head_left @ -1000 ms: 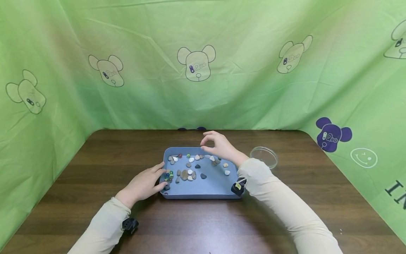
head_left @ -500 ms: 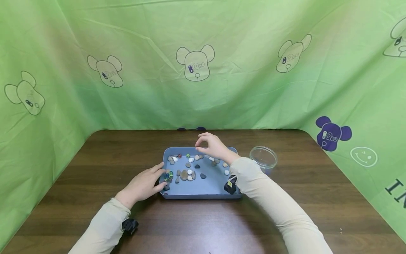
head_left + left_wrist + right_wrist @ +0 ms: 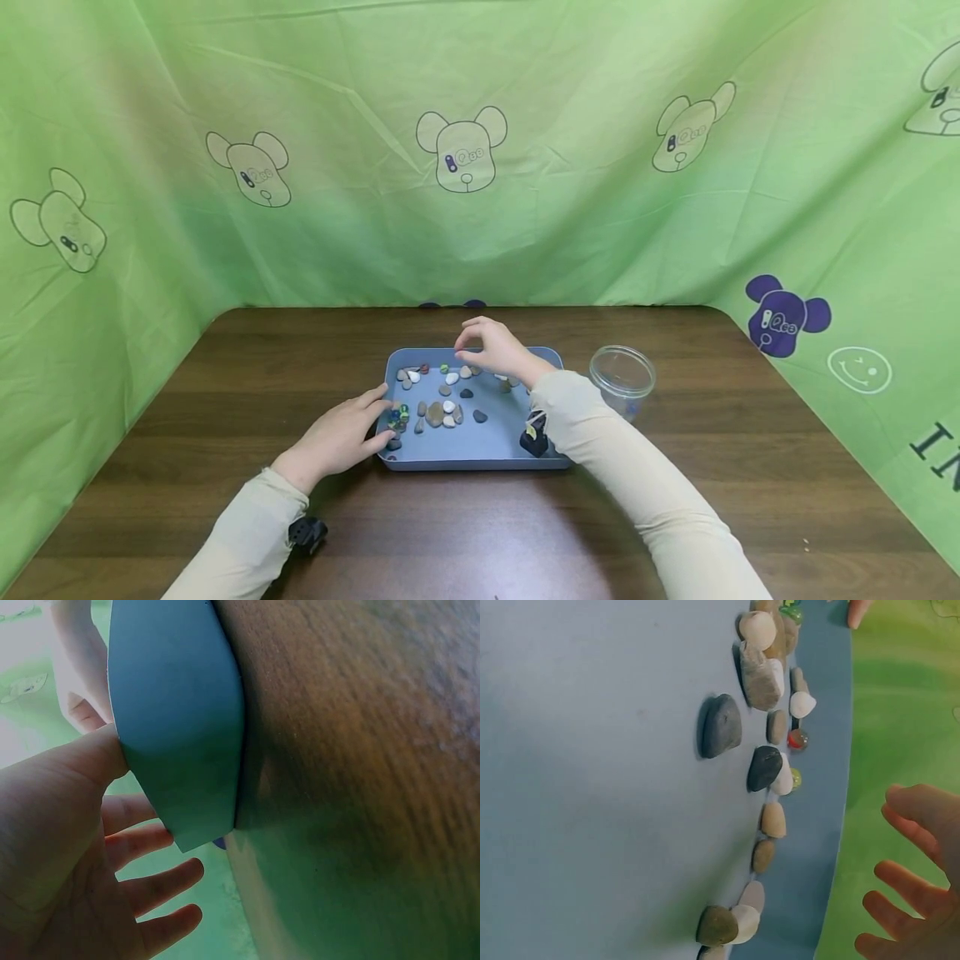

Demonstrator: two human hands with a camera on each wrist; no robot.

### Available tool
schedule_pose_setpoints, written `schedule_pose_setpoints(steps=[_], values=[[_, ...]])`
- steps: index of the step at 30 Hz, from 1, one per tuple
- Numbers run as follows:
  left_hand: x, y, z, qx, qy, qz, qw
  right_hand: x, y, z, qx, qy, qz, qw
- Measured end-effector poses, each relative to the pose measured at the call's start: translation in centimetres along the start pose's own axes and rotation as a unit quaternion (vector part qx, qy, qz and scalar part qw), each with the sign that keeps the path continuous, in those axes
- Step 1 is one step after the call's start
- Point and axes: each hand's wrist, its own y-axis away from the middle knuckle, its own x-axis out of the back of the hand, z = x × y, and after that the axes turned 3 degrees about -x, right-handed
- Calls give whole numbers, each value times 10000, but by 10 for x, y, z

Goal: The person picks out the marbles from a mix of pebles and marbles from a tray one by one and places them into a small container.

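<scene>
A blue tray holding many pebbles and some glass marbles stands on the table. My left hand lies at its left end, fingers spread and reaching over the rim beside the marbles. In the left wrist view the thumb touches the tray wall. My right hand hovers over the tray's far edge, fingers loosely curved with a gap to the thumb; I see nothing held. Below it lie pale and grey pebbles. A red marble sits further along the row.
A clear round jar stands right of the tray, with something bluish low inside. The brown wooden table surrounds the tray. A green printed cloth hangs behind and at both sides.
My right hand has moved left and slightly down over the tray's far side, and its forearm has uncovered more of the clear jar. My left hand has stayed at the tray's left end.
</scene>
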Motion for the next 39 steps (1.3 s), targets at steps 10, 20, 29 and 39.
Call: schedule_pose_setpoints(steps=[10, 20, 29, 39], values=[[1, 0, 0, 22, 40, -17, 10000, -1, -1, 0, -41, 94, -84, 9999], [3, 0, 0, 0, 5, 8, 10000, -7, -6, -5, 170, 338, -146, 9992], [1, 1, 0, 9, 53, -34, 10000, -19, -9, -5, -61, 472, -430, 9979], [2, 1, 1, 57, 110, -66, 9999, -25, -12, -7, -72, 647, -392, 9971]])
